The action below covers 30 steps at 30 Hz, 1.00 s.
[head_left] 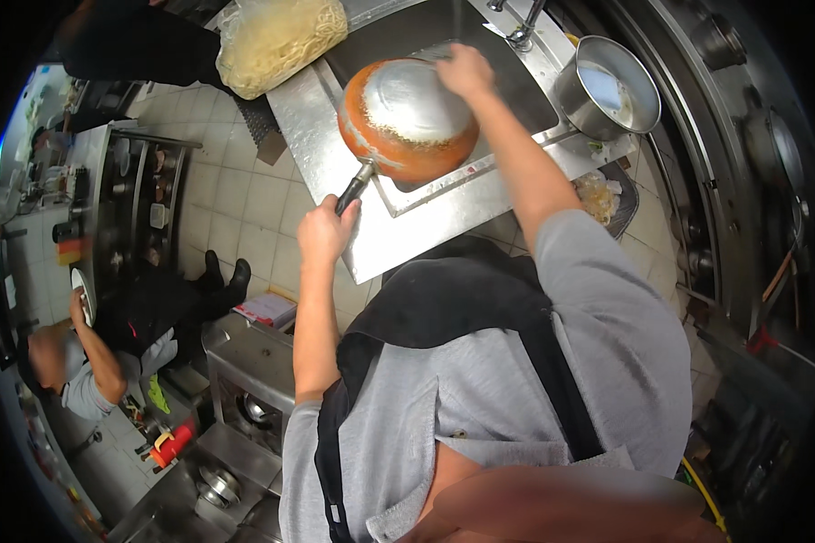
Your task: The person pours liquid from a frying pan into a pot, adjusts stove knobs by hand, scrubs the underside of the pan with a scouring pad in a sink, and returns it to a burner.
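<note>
A frying pan (426, 163) with a worn orange outside is tilted over the metal sink (516, 104), its scuffed silver base facing up. Its black handle (353, 192) points back toward me, and my left hand (325, 232) is closed around it. On the far right part of the pan's base rests my right hand (466, 72), with its fingers curled. Whatever lies under those fingers is hidden. The pan's inside cannot be seen.
A steel pot (618, 95) stands right of the sink, near the tap (522, 36). Left of the basin sits a clear bag of noodles (281, 50). A waste container (601, 199) is below the right edge. At far left, a co-worker holds a white plate (83, 295).
</note>
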Available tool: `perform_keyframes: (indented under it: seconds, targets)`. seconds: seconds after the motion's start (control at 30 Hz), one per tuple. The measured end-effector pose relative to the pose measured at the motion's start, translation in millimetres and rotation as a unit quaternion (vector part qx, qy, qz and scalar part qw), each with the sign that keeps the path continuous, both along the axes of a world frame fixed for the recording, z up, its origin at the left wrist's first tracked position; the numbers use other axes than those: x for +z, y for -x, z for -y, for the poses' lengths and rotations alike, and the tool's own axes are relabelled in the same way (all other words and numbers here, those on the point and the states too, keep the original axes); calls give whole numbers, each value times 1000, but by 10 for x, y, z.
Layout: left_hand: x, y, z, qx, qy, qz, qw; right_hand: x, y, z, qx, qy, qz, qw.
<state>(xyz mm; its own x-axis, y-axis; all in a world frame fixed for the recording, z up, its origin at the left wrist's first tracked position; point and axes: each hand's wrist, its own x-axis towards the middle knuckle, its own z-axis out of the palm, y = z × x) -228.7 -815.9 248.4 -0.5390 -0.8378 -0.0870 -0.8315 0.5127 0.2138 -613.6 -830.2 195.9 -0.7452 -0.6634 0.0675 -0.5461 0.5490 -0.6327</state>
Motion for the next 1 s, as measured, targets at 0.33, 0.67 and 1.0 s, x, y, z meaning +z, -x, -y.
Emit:
perform_keyframes:
  seconds: [0.33, 0.67, 1.0]
  targets:
    - [-4, -49, -11, 0, -10, 9, 1000, -39, -764, -1027, 145, 180, -56, 971]
    - [6, -57, -27, 4, -21, 25, 999, -7, -1036, -1340, 87, 208, -106, 968]
    - [-57, -85, -50, 10, -7, 25, 1000, 470, -1500, -706, 314, 246, -211, 893]
